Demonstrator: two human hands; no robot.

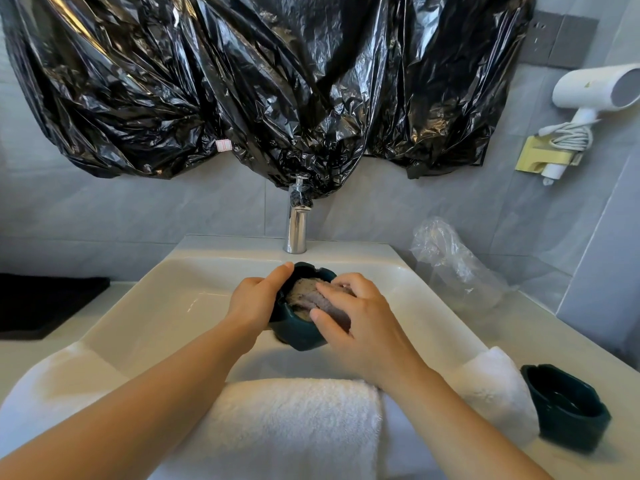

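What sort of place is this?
Probably a bathroom: a white sink with a chrome tap, a wall-hung hair dryer and white towels. The left hand holds a cup over the sink; the right hand grips a cloth in it.

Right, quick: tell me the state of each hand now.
Left hand: grips the dark green cup.
Right hand: holds the grey cloth, pressing it into that cup.

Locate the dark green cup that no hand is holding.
In the head view, the dark green cup stands lower right on the counter, just right of the white towel and the sink.
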